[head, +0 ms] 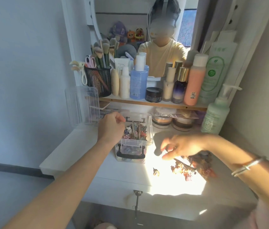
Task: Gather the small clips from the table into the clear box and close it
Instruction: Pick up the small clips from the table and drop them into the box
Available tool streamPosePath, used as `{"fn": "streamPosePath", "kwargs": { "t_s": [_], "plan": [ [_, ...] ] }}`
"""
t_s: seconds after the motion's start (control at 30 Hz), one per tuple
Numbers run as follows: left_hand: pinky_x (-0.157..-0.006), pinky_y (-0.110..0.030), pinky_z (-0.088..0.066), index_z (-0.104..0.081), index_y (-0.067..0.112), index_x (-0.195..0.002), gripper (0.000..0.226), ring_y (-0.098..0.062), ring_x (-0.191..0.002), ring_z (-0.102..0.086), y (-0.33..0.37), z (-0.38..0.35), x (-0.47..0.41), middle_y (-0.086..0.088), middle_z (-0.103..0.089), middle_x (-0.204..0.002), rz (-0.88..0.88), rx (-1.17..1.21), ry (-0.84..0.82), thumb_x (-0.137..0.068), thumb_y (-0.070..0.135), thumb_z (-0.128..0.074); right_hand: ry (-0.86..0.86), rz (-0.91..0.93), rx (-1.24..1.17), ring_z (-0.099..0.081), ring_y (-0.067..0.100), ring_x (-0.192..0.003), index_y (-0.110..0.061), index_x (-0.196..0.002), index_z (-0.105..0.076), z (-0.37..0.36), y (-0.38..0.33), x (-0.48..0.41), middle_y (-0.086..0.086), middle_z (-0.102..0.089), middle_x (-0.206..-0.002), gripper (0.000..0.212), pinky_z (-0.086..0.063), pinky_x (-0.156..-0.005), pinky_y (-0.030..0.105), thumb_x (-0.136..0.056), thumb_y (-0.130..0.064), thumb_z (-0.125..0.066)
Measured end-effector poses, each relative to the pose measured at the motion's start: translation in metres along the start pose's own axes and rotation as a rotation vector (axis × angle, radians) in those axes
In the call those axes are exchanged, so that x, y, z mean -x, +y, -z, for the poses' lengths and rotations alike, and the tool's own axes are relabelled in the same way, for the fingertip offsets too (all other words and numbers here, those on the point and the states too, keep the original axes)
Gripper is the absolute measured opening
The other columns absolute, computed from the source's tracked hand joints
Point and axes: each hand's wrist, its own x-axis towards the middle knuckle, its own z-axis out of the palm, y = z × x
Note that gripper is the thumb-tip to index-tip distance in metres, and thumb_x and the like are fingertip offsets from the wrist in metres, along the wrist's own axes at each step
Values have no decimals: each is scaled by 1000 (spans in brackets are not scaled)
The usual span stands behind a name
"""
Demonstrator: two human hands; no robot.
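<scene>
The clear box stands open on the white table, filled with several small colourful clips. Its clear lid leans upright at the back left. My left hand hovers at the box's left rim with its fingers curled; whether it holds a clip is hidden. My right hand reaches down to a pile of loose clips in the sunlit patch, its fingertips at a long dark clip. One single small clip lies apart, in front of the box.
A wooden shelf above the table carries bottles, a dark jar and a mesh brush holder. Small jars stand under the shelf behind the box. A green pump bottle stands at the right. A mirror hangs behind.
</scene>
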Motion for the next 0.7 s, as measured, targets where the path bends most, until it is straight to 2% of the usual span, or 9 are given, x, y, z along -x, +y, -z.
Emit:
{"fn": "streamPosePath", "kwargs": {
  "t_s": [0.1, 0.17, 0.2, 0.3, 0.43, 0.57, 0.7],
  "plan": [
    [-77, -21, -36, -65, 6, -90, 19, -14, -85, -48, 1, 0, 1, 0, -55, -88, 5, 4, -9, -86, -1, -48, 9, 87, 11, -50, 13, -105, -27, -130, -41, -14, -10, -4, -4, -51, -129, 59, -39, -93, 24, -80, -55, -58],
    [-78, -22, -36, -64, 6, -91, 19, -14, -86, -48, 1, 0, 1, 0, -55, -89, 7, 7, -13, -86, -1, -48, 24, 139, 48, -49, 15, -104, -25, -128, -43, -20, -17, -8, -1, -53, -125, 64, -41, -92, 27, -75, -54, -64],
    [-78, -22, -36, -64, 5, -92, 19, -14, -87, -48, 2, 1, 2, 0, -55, -90, 8, 7, -15, -86, -1, -48, 29, 160, 85, -48, 15, -100, -23, -126, -44, -23, -20, -9, 0, -55, -118, 63, -42, -87, 27, -75, -51, -66],
    [-78, -22, -36, -64, 6, -92, 19, -14, -87, -48, 1, 1, 2, 0, -55, -89, 5, 4, -16, -86, -1, -47, 82, 215, 159, -43, 15, -86, -17, -115, -55, -26, -23, -12, -1, -53, -94, 45, -36, -68, 24, -76, -35, -71],
    [-77, -21, -36, -64, 6, -92, 19, -13, -86, -47, 1, 1, 2, 0, -55, -90, 10, 9, -17, -86, -1, -47, 134, 253, 109, -52, 11, -83, -13, -96, -67, -28, -20, -15, 2, -64, -89, 18, -40, -75, 23, -79, -17, -69],
    [-76, -21, -35, -64, 5, -91, 19, -13, -86, -47, 1, 1, 3, 1, -54, -89, 10, 12, -12, -86, -1, -47, 212, 224, 108, -52, 9, -79, -9, -95, -68, -27, -16, -19, 4, -69, -93, 15, -38, -71, 19, -81, -7, -65],
    [-75, -22, -36, -64, 5, -89, 19, -15, -84, -48, 0, 1, 3, 0, -55, -86, -2, 19, -11, -85, -2, -47, 370, 183, 152, -55, 12, -86, -10, -101, -66, -13, -8, -18, 2, -66, -97, 21, -34, -74, 15, -87, -1, -53]
  ]
}}
